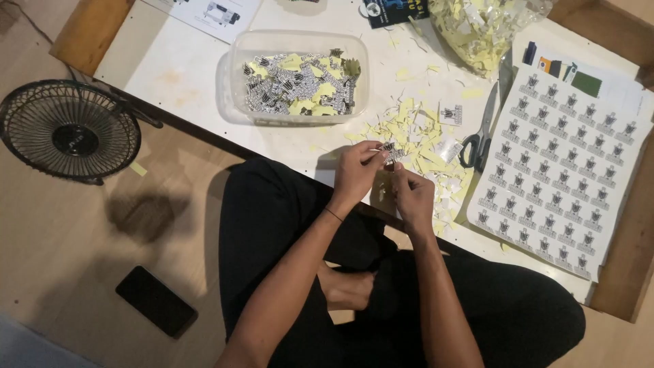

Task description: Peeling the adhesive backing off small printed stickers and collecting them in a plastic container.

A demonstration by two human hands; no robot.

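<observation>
Sticker (387, 148), small, black-and-white print, sits pinched between both hands just above the near edge of the white table (184, 68). Left hand (355, 170) has thumb and fingertips closed on its left end; right hand (411, 194) has fingertips closed on its lower right side, the two hands nearly touching. The sticker is mostly covered by the fingers, so its outline and whether its backing is attached cannot be told. A thin dark band circles the left wrist.

Just beyond the hands lies a scatter of pale yellow and white paper scraps (415, 136), with a few loose stickers among them. To the right of the scraps lie scissors (480, 133), dark handles toward the near side, blades pointing far. Further right lies a sticker sheet (558, 163) with rows of the same black-and-white print; its near corner reaches the table edge. To the far left of the hands stands a clear plastic tub (297, 78) holding cut stickers mixed with yellow bits. A clear bag of yellow scraps (484, 27) is cut off by the top edge of the view.

On the floor to the left stands a small black fan (68, 129), and a dark phone (156, 300) lies nearer. The person's legs in dark trousers hide the near table edge below the hands.
</observation>
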